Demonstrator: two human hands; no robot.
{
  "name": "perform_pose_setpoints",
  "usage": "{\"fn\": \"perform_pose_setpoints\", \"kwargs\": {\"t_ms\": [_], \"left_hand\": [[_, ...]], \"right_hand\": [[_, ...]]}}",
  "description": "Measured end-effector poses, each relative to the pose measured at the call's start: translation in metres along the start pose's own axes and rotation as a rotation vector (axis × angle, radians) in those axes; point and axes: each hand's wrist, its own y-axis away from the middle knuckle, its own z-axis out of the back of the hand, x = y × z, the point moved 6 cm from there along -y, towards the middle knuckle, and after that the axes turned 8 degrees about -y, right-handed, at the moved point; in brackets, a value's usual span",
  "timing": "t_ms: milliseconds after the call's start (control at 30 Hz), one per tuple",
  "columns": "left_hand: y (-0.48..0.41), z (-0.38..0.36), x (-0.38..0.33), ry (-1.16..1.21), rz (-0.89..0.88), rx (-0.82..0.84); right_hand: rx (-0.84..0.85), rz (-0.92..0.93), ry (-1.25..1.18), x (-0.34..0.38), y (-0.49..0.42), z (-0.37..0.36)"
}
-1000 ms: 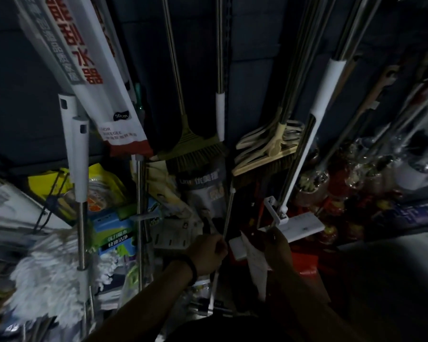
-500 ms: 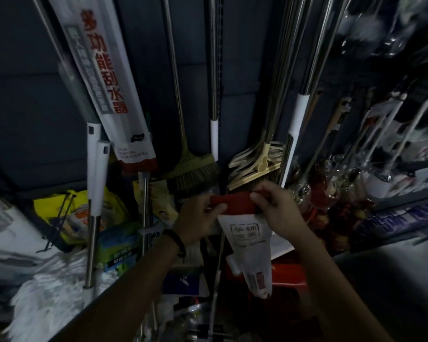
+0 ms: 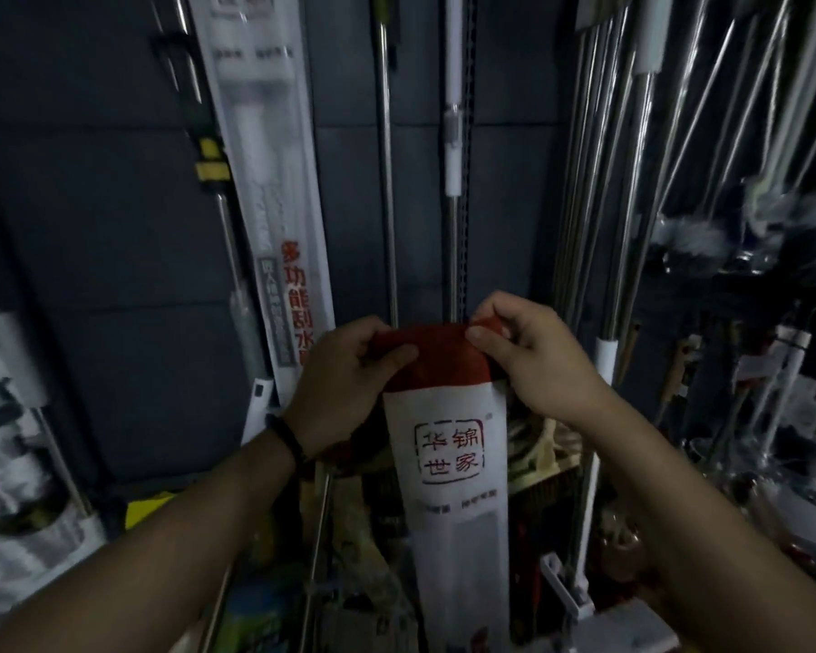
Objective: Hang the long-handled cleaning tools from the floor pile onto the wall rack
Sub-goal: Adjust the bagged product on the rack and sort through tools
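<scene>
I hold the packaged tool [image 3: 448, 445] up against the dark wall [image 3: 90, 275], among the hanging metal poles [image 3: 387, 181]. My left hand [image 3: 345, 384] pinches the left end of its red top edge, and my right hand [image 3: 524, 355] pinches the right end.

Smooth, faintly glossy white packaging sleeve [image 3: 453, 511], matt red at its top. Polished, shiny bare metal on the hanging poles [image 3: 387, 205]. Glossy clear plastic wrap [image 3: 265, 190] over white packaging. Matt dark wall panels [image 3: 90, 228].
</scene>
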Motion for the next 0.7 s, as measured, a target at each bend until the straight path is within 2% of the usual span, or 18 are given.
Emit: {"fn": "perform_pose_setpoints", "kwargs": {"t_ms": [400, 700], "left_hand": [[-0.122, 0.171, -0.094, 0.142, -0.091, -0.321], [-0.213, 0.267, -0.142, 0.139, -0.170, -0.462]], "right_hand": [[-0.217, 0.333, 0.071, 0.170, -0.164, 0.005], [-0.339, 0.345, 0.032, 0.261, -0.282, 0.008]]}}
